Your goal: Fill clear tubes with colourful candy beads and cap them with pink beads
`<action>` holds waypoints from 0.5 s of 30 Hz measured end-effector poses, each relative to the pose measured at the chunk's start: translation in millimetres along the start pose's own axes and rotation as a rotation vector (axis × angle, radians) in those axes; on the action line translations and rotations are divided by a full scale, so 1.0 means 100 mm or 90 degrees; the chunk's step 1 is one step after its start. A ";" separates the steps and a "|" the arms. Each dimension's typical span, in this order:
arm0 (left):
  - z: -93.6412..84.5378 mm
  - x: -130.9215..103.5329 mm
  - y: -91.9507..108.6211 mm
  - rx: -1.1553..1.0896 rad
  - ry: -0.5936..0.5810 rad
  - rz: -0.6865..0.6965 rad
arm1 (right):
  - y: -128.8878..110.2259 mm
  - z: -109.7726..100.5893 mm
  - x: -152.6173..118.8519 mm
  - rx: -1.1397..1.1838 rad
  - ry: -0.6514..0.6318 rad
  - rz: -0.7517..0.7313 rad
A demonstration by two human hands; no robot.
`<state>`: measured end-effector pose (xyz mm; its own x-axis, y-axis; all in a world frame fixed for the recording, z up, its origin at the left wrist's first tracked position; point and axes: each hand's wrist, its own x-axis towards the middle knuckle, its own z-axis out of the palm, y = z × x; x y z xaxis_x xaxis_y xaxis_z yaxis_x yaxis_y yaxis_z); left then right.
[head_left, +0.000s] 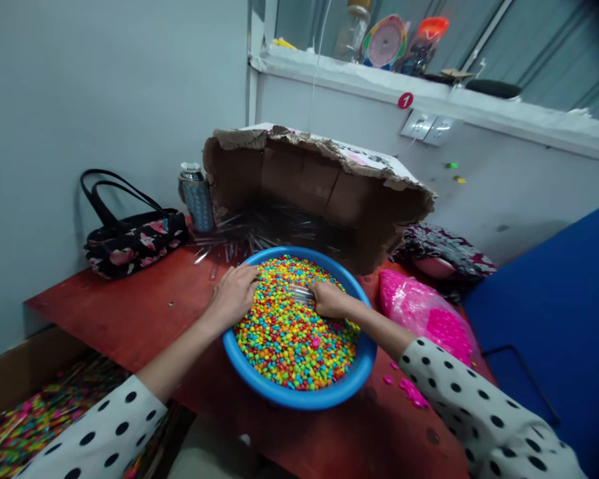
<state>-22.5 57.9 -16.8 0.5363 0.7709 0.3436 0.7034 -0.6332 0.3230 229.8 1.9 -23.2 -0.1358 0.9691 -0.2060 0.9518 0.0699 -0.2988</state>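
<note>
A blue basin (299, 398) full of small multicoloured pieces (289, 346) stands on the red table. My right hand (329, 299) is closed round several clear plastic tubes (302, 295), which lie at the surface of the pieces. At the basin's upper left rim rests my left hand (233, 293), its fingers reaching over the edge onto the pieces; nothing shows in it. A single pink cap (316, 342) lies among the pieces, below my right hand.
Behind the basin, a torn cardboard box (299, 176) lies open with clear tubes (259, 229) spilling out. A flask (198, 203) and a floral bag (134, 243) stand left. A pink-filled plastic bag (429, 316) and loose pink caps (413, 392) are right.
</note>
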 end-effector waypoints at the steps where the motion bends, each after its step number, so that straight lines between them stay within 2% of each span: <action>1: 0.00 0.00 0.00 0.002 0.002 0.000 | -0.03 0.02 0.02 0.026 -0.012 -0.003; 3: 0.00 -0.01 0.00 0.005 0.002 -0.005 | -0.06 0.02 0.03 0.161 -0.023 -0.015; 6: -0.01 0.00 0.01 0.003 -0.003 -0.015 | -0.08 -0.05 -0.05 0.526 -0.018 -0.036; 8: -0.05 0.00 0.04 0.000 0.000 -0.012 | -0.08 -0.08 -0.10 0.724 -0.016 -0.018; 12: -0.20 0.06 0.22 -0.065 0.048 0.054 | -0.09 -0.06 -0.15 0.959 -0.061 -0.001; 15: -0.27 0.13 0.43 -0.196 0.054 0.052 | -0.12 -0.06 -0.17 1.036 -0.051 -0.015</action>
<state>1.6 39.0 25.4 0.5354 0.7166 0.4469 0.4783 -0.6934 0.5389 222.2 -14.3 -10.2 -0.2086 0.9537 -0.2166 -0.3222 -0.2761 -0.9055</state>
